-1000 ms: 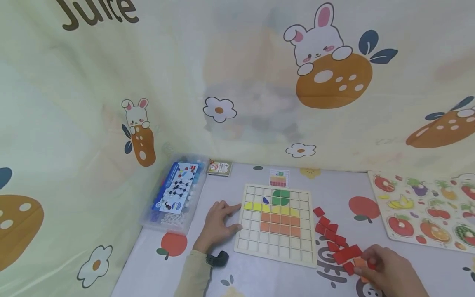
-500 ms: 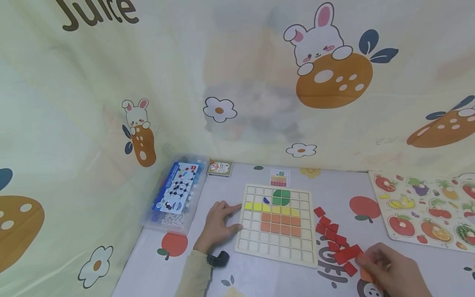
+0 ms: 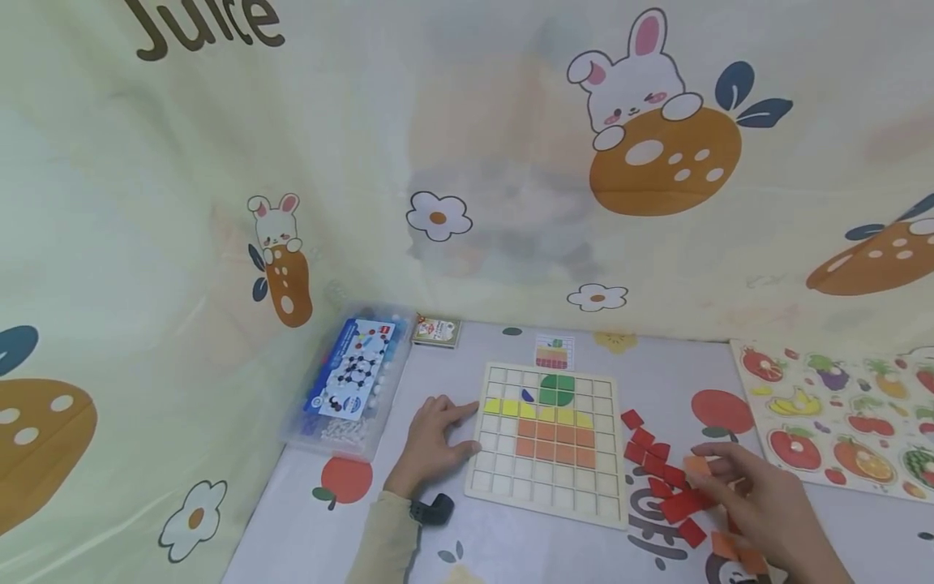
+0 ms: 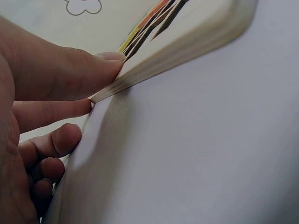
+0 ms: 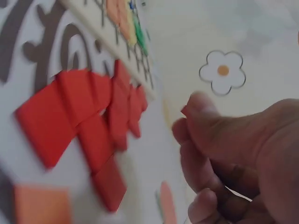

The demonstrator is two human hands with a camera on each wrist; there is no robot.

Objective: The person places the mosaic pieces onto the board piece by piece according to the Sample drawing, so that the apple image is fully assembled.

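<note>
A wooden grid board (image 3: 543,508) lies on the table with yellow, orange, green and blue pieces in its cells. My left hand (image 3: 430,446) rests at its left side, thumb and index finger spread and touching the edge; the left wrist view shows the thumb (image 4: 70,70) on the board's edge. To the right of the board, my right hand (image 3: 769,499) pinches an orange square tile (image 3: 696,465) between thumb and fingertips, over a loose pile of red tiles (image 3: 680,507). Below that hand lie more orange tiles (image 3: 751,560).
Behind the board lies a small pattern card (image 3: 554,354). A clear plastic box (image 3: 350,373) with a blue label and a small box (image 3: 436,332) stand at the back left. A fruit puzzle board (image 3: 824,426) lies at the right.
The right hand has picked up an orange tile from beside the red pile and moved it slightly up and away. The left hand stays at the board's edge.
</note>
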